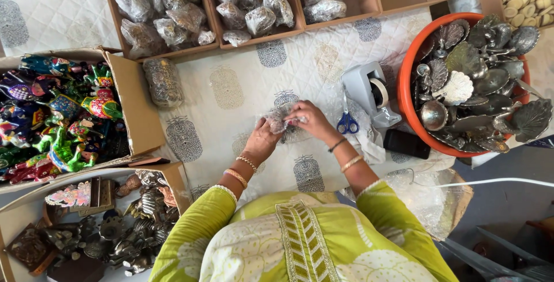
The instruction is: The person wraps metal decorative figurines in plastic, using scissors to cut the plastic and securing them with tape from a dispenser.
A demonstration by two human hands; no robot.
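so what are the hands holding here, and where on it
Both hands, left hand and right hand, hold a small bubble-wrapped bundle, one at each end.

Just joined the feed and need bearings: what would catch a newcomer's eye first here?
At centre, the left hand and right hand hold a small bubble-wrapped bundle over the white quilted printed cloth. To the right stands an orange plastic tub of silver metal leaf-shaped dishes; to the left, a cardboard box of brightly painted animal figurines.
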